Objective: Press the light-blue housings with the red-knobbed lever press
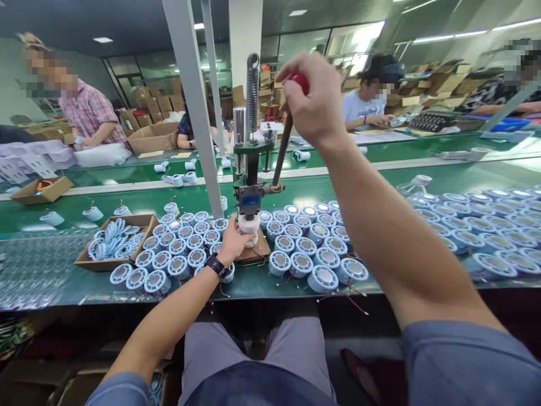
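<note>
In the head view a hand-operated lever press (250,194) stands on the bench before me, its spring and guide posts rising above the body. My right hand (315,93) is raised and closed around the red knob (299,82) at the top of the press lever (284,146). Down at the press foot, my left hand (234,243) has thumb and fingers around a round pale part (252,241), partly hidden by the fingers. Directly above that part is the white press head (248,224). Light-blue round motor housings (301,263) with thin wires crowd both sides of the press.
A cardboard box (87,264) of light-blue rings sits at left. More housings (494,265) cover the right side. A grey post (192,101) rises close to the press. Across the green conveyor (147,176), carrying small handheld pieces, several people work among cartons.
</note>
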Motion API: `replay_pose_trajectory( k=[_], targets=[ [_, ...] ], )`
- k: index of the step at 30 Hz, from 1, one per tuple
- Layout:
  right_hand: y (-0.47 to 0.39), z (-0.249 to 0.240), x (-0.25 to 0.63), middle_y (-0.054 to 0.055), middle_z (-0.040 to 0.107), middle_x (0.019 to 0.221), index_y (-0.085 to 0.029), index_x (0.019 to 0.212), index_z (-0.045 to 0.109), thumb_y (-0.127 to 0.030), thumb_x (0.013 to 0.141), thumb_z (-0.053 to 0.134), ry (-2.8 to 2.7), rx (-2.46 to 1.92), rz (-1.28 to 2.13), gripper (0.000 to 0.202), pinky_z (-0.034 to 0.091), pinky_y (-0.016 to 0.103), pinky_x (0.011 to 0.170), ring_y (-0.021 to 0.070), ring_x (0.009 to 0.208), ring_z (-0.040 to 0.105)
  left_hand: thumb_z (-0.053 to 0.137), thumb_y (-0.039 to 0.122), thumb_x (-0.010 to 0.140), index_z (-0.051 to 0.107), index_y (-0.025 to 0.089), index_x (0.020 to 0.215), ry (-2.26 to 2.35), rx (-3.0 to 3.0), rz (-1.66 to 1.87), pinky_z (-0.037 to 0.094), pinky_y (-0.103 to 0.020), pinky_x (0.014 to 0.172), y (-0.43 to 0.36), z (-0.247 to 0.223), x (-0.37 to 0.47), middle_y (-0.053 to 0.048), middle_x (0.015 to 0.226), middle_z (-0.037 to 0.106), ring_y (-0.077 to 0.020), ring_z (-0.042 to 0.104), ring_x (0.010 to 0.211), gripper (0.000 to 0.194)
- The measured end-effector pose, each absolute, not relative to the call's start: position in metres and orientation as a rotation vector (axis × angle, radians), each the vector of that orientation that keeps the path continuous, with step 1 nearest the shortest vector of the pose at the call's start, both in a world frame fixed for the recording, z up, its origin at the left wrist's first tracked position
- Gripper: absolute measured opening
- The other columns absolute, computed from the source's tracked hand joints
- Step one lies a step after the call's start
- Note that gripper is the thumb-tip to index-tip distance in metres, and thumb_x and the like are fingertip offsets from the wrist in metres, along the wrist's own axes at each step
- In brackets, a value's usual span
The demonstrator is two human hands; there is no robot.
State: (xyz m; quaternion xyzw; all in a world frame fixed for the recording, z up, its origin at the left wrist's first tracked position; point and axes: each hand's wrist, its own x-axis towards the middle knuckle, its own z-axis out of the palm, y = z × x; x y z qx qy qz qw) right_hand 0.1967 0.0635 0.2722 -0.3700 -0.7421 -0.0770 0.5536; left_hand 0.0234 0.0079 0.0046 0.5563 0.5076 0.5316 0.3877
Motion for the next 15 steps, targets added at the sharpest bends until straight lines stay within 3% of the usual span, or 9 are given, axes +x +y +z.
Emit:
replay_pose_trajectory(
  k=[4, 9, 15],
  targets=[
    [0.104, 0.278, 0.172, 0.005, 0.061, 0.100, -0.013, 0.093, 0.060, -0.003, 0.091, 0.042, -1.732, -1.088, -0.213, 0.022, 0.038, 0.019, 0.093, 0.0056, 0.095, 0.053, 0.082, 0.014, 0.062, 0.053, 0.018, 0.131, 1.407, 1.552, 1.307, 0.046, -0.045, 0.102, -0.018, 0.012, 0.018, -0.012, 0.120, 0.067, -0.0289, 0.062, 0.111, 0.075],
    [0.101, 0.267, 0.171, 0.010, 0.060, 0.103, -0.014, 0.094, 0.059, -0.003, 0.088, 0.038, -1.661, -1.071, -0.198, 0.025, 0.042, 0.022, 0.087, 0.0092, 0.092, 0.057, 0.072, 0.017, 0.071, 0.059, 0.021, 0.126, 1.498, 2.024, 0.940, 0.047, -0.045, 0.099, -0.079, 0.013, 0.009, -0.010, 0.119, 0.067, -0.0312, 0.061, 0.108, 0.057],
    [0.109, 0.268, 0.171, 0.013, 0.064, 0.106, -0.015, 0.094, 0.066, -0.004, 0.086, 0.043, -1.634, -1.091, -0.252, 0.027, 0.046, 0.025, 0.089, 0.0119, 0.096, 0.062, 0.074, 0.028, 0.079, 0.050, 0.009, 0.133, 1.532, 2.488, 0.607, 0.045, -0.042, 0.104, -0.105, -0.014, 0.015, -0.018, 0.127, 0.059, -0.0310, 0.055, 0.118, 0.062]
  ],
)
